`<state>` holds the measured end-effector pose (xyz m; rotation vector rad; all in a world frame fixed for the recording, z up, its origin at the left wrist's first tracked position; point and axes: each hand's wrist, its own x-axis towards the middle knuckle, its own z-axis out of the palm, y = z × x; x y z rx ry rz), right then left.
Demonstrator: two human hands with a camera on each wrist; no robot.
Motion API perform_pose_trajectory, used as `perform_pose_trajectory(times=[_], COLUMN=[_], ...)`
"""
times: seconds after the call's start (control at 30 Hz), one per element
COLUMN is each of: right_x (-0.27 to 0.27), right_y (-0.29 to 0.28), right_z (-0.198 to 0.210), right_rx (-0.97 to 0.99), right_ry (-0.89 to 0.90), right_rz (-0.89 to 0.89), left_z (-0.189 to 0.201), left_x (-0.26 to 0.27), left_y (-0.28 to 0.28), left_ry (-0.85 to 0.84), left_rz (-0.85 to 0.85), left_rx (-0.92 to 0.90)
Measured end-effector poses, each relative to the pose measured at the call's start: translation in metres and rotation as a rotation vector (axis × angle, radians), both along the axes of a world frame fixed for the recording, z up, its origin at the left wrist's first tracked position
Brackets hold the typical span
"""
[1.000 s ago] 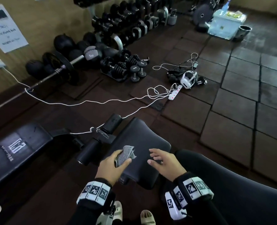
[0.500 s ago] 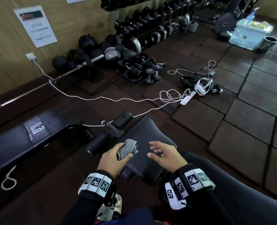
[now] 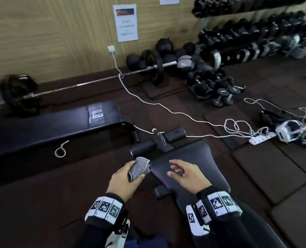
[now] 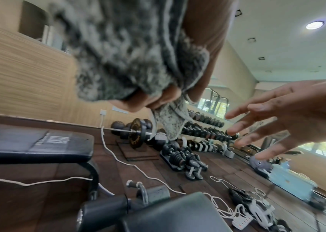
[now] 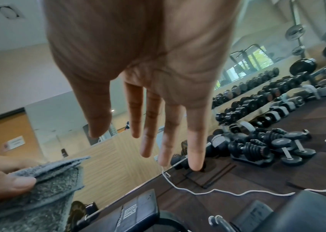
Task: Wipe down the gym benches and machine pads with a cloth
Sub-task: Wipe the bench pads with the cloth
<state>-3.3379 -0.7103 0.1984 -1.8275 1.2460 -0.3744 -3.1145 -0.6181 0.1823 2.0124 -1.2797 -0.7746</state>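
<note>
Cloth (image 3: 139, 168) still bunched in left hand (image 3: 124, 179), now beside seat pad (image 3: 193, 154), right hand (image 3: 190, 173) still spread, empty

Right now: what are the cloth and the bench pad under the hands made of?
Cloth: looks like grey terry or microfibre, with fuzzy nap and a stitched hem; left hand grips it. Bench pad: black vinyl or faux leather, smooth with a slight sheen; exact type unclear.
</note>
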Motion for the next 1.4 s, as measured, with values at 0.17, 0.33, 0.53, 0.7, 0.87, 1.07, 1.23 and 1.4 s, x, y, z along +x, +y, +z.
perform_pose_trajectory(times=[0.17, 0.33, 0.53, 0.7, 0.87, 1.07, 1.23, 1.4], right_x=[0.059, 0.143, 0.261, 0.33, 0.368, 0.402, 0.433, 0.461], right_y=[-0.014, -0.027, -0.032, -0.035, -0.049, -0.093, -0.15, -0.211], right_z=[0.0, -0.004, -0.011, -0.013, -0.013, -0.022, -0.03, -0.041], right_rx=[0.013, 0.029, 0.039, 0.026, 0.025, 0.057, 0.092, 0.119], right_ry=[0.018, 0.016, 0.006, 0.046, 0.078, 0.06, 0.042, 0.038], right_rz=[0.102, 0.158, 0.22, 0.277, 0.287, 0.265, 0.264, 0.287], left_z=[-0.002, -0.003, 0.001, 0.001, -0.003, -0.011, -0.02, -0.033], left_x=[0.049, 0.121, 0.218, 0.279, 0.314, 0.335, 0.353, 0.372], left_y=[0.008, 0.013, 0.014, 0.009, -0.007, -0.058, -0.124, -0.193], left_ry=[0.027, 0.026, -0.003, 0.008, 0.045, 0.096, 0.165, 0.22], left_rz=[0.125, 0.193, 0.215, 0.198, 0.204, 0.167, 0.166, 0.149], left_rx=[-0.011, -0.009, 0.002, 0.012, 0.025, 0.061, 0.084, 0.111])
